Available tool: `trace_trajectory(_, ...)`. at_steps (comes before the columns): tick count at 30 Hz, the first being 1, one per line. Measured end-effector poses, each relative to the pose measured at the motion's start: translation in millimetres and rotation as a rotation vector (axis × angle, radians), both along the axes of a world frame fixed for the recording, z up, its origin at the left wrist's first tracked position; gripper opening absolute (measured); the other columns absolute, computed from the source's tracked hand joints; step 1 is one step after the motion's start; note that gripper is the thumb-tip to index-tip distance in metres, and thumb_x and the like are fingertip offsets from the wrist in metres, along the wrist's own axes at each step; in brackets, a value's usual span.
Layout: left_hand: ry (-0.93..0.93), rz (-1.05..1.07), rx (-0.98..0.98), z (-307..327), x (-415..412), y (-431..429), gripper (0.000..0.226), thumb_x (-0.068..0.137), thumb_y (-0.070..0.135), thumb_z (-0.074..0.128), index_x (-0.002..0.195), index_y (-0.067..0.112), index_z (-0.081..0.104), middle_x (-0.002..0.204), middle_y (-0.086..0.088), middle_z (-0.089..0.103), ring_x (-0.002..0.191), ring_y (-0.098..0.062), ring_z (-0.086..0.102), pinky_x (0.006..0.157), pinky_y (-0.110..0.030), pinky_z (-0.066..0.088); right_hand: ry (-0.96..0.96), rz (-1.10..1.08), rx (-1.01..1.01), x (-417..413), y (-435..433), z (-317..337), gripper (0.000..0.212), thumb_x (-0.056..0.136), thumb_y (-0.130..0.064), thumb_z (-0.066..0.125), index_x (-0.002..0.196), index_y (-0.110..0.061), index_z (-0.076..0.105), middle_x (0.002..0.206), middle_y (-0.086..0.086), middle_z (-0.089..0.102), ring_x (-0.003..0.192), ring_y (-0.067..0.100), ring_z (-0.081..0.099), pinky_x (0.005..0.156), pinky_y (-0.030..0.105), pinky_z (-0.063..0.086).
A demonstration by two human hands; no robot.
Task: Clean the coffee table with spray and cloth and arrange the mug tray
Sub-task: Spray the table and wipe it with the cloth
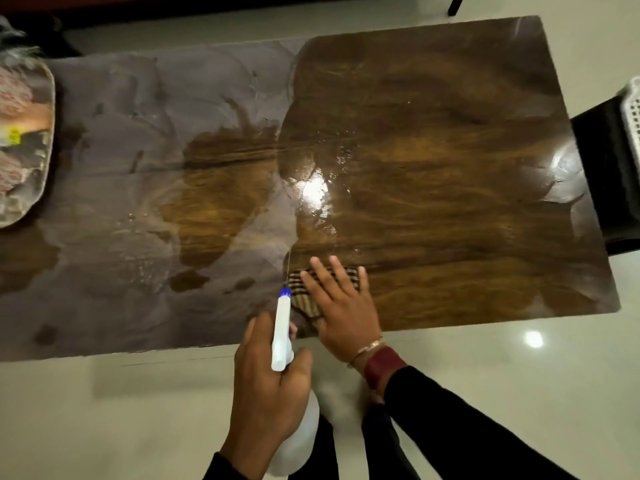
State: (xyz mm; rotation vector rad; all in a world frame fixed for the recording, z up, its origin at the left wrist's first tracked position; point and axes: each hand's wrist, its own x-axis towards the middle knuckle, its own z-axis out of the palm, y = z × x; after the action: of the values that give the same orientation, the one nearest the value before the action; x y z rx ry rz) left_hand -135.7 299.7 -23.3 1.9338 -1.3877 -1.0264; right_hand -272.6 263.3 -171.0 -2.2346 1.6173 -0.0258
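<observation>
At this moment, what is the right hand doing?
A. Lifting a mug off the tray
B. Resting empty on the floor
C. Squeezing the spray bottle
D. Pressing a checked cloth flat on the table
D: the right hand lies spread over the checked cloth on the coffee table, while the left hand holds the spray bottle.

Tray (24,140) blurred, cut off left.

A glossy pale tiled floor (104,410) lay all around, mirroring a round ceiling light (534,339) at the right. A dark chair (609,174) stood at the right edge, with dark furniture (173,8) along the far side.
</observation>
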Motion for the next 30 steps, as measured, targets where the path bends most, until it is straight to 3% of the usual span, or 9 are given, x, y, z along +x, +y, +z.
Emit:
trace_trajectory(5,-0.055,0.082,-0.022,1.7,31.0,-8.9,0.022,0.065,0.016,0.063,0.086,0.018,0.058,0.08,-0.001,0.054,0.075,-0.015,0.056,0.062,-0.018,0.042,0.059,-0.422,0.012,-61.3,-55.2,-0.7,0.084,0.08,-0.035,0.057,0.16,-0.028,0.031,0.17,-0.001,0.021,0.157,0.031,0.014,0.118,0.071,0.015)
trace_trajectory(10,-0.035,0.15,-0.069,1.6,50.8,-28.5,0.025,0.066,0.015,0.063,0.09,0.022,0.058,0.083,0.003,0.057,0.078,-0.012,0.058,0.067,-0.02,0.043,0.056,-0.677,0.027,-17.4,-168.6,-0.7,0.083,0.089,-0.036,0.059,0.163,-0.026,0.021,0.172,-0.001,0.014,0.157,0.035,0.006,0.119,0.072,0.005)
trace_trajectory(13,-0.033,0.149,-0.118,4.3,57.6,-35.9,0.027,0.068,0.011,0.061,0.095,0.019,0.06,0.086,0.0,0.055,0.08,-0.011,0.058,0.069,-0.012,0.042,0.066,-0.483,0.009,53.7,-200.6,4.9,0.082,0.092,-0.033,0.055,0.163,-0.029,0.016,0.172,-0.002,0.008,0.158,0.034,0.003,0.119,0.07,-0.002)
trace_trajectory(16,-0.014,0.165,-0.14,2.9,68.8,-36.3,0.031,0.067,0.008,0.061,0.095,0.023,0.059,0.087,-0.001,0.057,0.082,-0.012,0.058,0.071,-0.013,0.043,0.064,-0.083,0.001,131.4,-166.0,7.7,0.084,0.09,-0.04,0.059,0.163,-0.031,0.019,0.172,-0.005,0.008,0.158,0.032,0.003,0.121,0.069,-0.003)
trace_trajectory(18,0.008,0.154,-0.156,3.9,74.3,-37.0,0.043,0.066,0.01,0.065,0.098,0.037,0.057,0.093,0.013,0.062,0.087,-0.004,0.061,0.074,-0.011,0.046,0.01,0.192,0.018,157.7,-110.2,8.5,0.077,0.091,-0.047,0.056,0.161,-0.029,0.028,0.171,-0.003,0.018,0.158,0.03,0.01,0.121,0.069,0.008)
trace_trajectory(20,0.0,0.172,-0.161,5.3,78.7,-37.8,0.05,0.063,0.019,0.068,0.102,0.045,0.052,0.099,0.039,0.059,0.09,0.017,0.058,0.076,0.003,0.041,-0.048,0.274,0.01,145.9,-59.2,6.2,0.067,0.091,-0.047,0.042,0.156,-0.028,0.04,0.167,-0.002,0.03,0.156,0.028,0.021,0.12,0.068,0.016)
trace_trajectory(22,0.025,0.2,-0.127,2.8,84.3,-38.2,0.047,0.061,0.022,0.068,0.094,0.048,0.045,0.093,0.04,0.058,0.084,0.018,0.057,0.072,0.004,0.041,-0.045,0.189,0.021,106.9,-33.6,4.8,0.073,0.084,-0.047,0.041,0.154,-0.028,0.042,0.167,-0.003,0.03,0.156,0.026,0.02,0.117,0.07,0.023)
trace_trajectory(25,0.034,0.172,-0.08,-5.8,95.5,-38.3,0.046,0.063,0.016,0.066,0.097,0.044,0.054,0.087,0.014,0.059,0.081,-0.005,0.062,0.069,-0.019,0.051,0.017,-0.064,-0.009,39.4,-58.3,1.2,0.086,0.074,-0.036,0.057,0.157,-0.028,0.036,0.169,-0.002,0.025,0.157,0.028,0.018,0.114,0.071,0.026)
trace_trajectory(30,0.066,0.161,-0.078,-6.0,105.5,-45.1,0.053,0.063,0.01,0.065,0.096,0.051,0.058,0.087,0.016,0.06,0.083,-0.005,0.062,0.069,-0.014,0.05,0.056,-0.612,0.013,29.2,-188.6,3.0,0.084,0.081,-0.036,0.05,0.161,-0.023,0.028,0.17,-0.002,0.02,0.157,0.034,0.013,0.118,0.072,0.012)
